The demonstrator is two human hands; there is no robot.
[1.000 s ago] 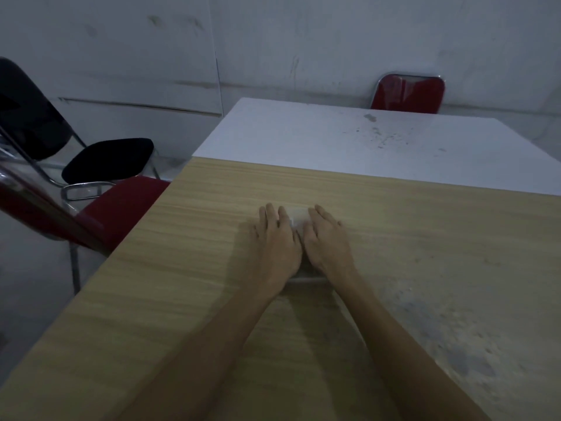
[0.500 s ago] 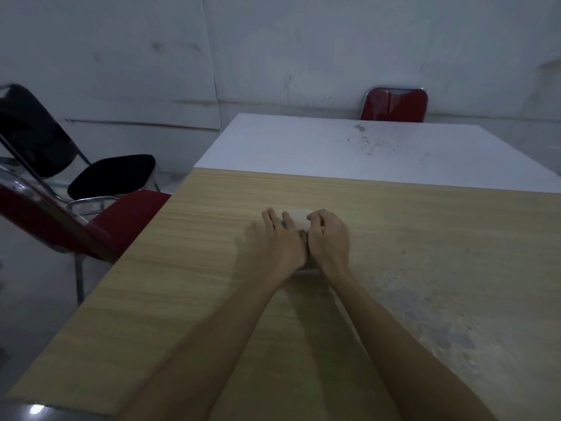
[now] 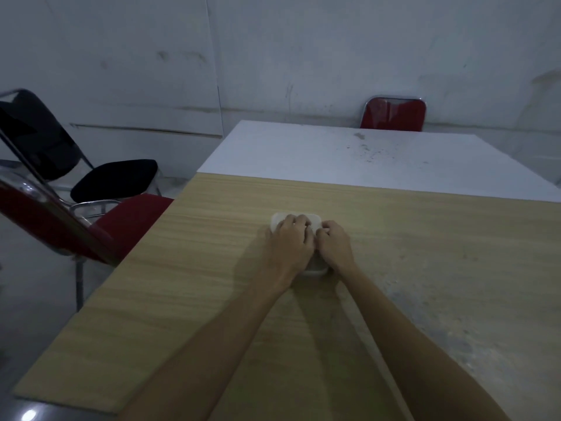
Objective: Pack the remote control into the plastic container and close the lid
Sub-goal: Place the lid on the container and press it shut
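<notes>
My pale plastic container (image 3: 314,219) sits on the wooden tabletop (image 3: 188,284), lid on, mostly covered. My left hand (image 3: 290,243) and right hand (image 3: 335,243) lie side by side on top, fingers curled, pressing down.

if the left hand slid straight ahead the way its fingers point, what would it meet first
The left hand already rests on the plastic container. Past its far edge lies bare wooden table, then, probably, the white table; depth is unclear.

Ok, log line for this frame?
stage: lid closing | left hand, right hand: pressing container lid | remote: hidden
</notes>
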